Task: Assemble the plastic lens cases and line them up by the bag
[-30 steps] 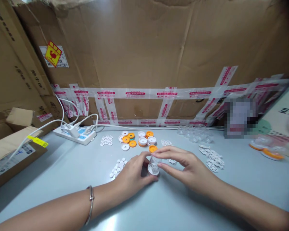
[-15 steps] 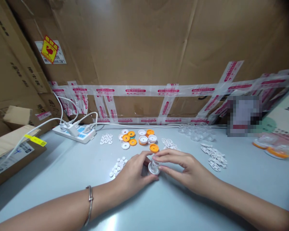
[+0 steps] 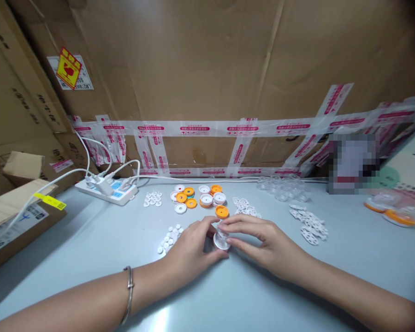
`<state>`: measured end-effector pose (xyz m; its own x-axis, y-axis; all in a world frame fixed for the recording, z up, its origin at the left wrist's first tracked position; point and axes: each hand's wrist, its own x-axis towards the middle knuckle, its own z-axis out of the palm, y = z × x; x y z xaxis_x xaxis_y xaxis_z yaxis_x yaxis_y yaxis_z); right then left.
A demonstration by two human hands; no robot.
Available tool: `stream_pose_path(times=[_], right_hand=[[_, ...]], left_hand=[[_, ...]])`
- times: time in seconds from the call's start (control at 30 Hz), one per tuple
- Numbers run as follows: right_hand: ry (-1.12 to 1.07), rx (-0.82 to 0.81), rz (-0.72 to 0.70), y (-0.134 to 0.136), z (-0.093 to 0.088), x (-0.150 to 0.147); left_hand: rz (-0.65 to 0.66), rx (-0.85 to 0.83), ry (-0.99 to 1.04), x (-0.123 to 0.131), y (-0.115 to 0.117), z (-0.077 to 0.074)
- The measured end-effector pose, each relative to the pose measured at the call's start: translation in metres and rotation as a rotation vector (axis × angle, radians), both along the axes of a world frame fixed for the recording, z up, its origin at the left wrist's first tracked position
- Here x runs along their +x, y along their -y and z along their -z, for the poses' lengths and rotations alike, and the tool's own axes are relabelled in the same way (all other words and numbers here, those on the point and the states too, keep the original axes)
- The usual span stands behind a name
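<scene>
The clear-topped white disc (image 3: 222, 243) stands just on the near side of the closest orange disc (image 3: 222, 211), its base clasped by the left hand (image 3: 198, 242), apparently for steadiness, while the right hand's (image 3: 261, 237) fingertips pinch its top, as if holding it level.

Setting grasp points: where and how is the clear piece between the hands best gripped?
Probably pinch the clear piece high on its sides, coming from the right. It rises narrower above the wider white base, leaving sides for thumb and fingers to oppose. The left hand curves around the base's left side, so the right hand likely has the freer approach.
</scene>
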<state>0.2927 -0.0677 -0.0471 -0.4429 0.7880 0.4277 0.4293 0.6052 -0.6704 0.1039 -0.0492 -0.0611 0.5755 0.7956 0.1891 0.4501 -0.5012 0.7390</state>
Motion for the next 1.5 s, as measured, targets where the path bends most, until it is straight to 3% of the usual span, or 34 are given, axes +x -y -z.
stream_pose_path(times=[0.47, 0.73, 0.93, 1.03, 1.13, 1.27, 1.5], right_hand=[[0.05, 0.065, -0.018, 0.0, 0.002, 0.0], [-0.025, 0.049, 0.062, 0.001, 0.007, -0.006], [-0.196, -0.221, 0.084, 0.002, 0.002, -0.011], [-0.324, -0.31, 0.12, 0.002, -0.011, -0.01], [-0.421, -0.339, 0.133, 0.002, -0.026, -0.01], [-0.426, -0.366, 0.124, 0.001, -0.041, -0.012], [-0.387, -0.325, 0.04, -0.006, -0.046, -0.015]], left_hand=[[-0.005, 0.007, -0.031, 0.0, 0.001, 0.0], [0.008, 0.038, -0.004, 0.0, 0.002, 0.0], [0.0, 0.004, 0.107, 0.0, 0.005, -0.006], [-0.067, -0.109, 0.293, 0.002, 0.007, -0.011], [-0.12, -0.329, 0.546, 0.006, 0.009, -0.018], [-0.132, -0.59, 0.749, 0.007, 0.01, -0.024], [-0.091, -0.641, 0.829, 0.003, 0.01, -0.022]])
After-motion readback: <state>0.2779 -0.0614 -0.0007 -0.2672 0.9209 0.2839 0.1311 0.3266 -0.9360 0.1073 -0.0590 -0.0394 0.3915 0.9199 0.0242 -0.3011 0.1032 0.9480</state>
